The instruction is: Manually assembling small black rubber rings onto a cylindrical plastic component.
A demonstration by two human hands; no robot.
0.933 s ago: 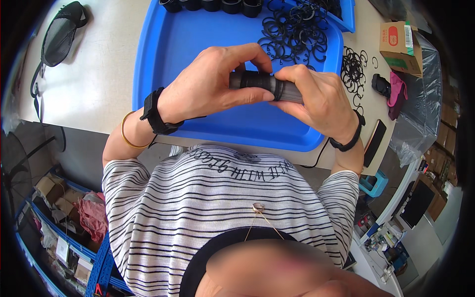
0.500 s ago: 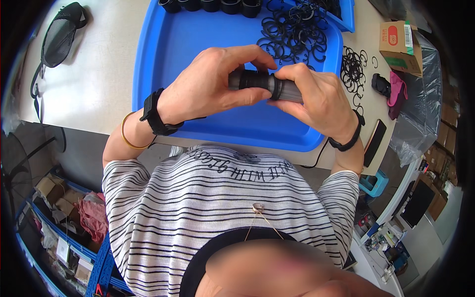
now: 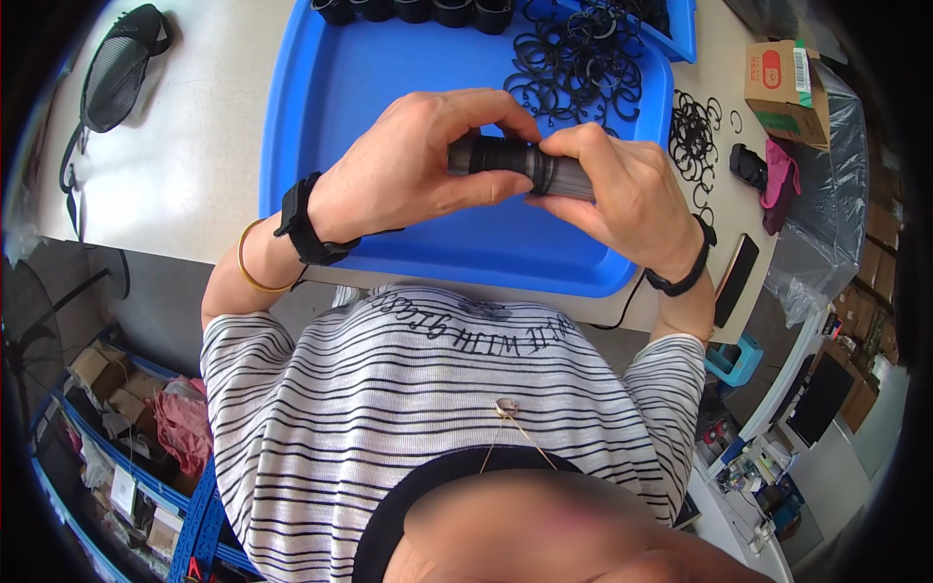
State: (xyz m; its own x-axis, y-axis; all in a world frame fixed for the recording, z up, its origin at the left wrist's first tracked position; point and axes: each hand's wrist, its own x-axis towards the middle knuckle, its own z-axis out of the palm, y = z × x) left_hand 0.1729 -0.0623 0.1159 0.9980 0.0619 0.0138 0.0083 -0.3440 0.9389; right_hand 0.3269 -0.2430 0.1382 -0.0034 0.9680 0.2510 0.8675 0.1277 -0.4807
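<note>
Above the blue tray (image 3: 437,255), both hands hold a grey ribbed cylinder (image 3: 571,179) that lies roughly level. A black sleeve (image 3: 500,155) sits round its middle, with a thin dark ring (image 3: 545,173) beside the sleeve. My left hand (image 3: 413,160) is closed about the sleeve's part, thumb on the near side and fingers over the far side. My right hand (image 3: 627,189) grips the cylinder's right end between thumb and fingers. The palms hide both ends of the cylinder.
Black C-shaped clips (image 3: 583,73) lie heaped in the tray, with more clips (image 3: 694,136) on the table to its right. Several black cups (image 3: 413,10) line its far edge. A mesh cap (image 3: 124,73), a cardboard box (image 3: 785,92) and a phone-like slab (image 3: 737,280) lie around.
The fingertips of my left hand have shifted very slightly toward me at the sleeve. Both hands otherwise keep the same grip and place.
</note>
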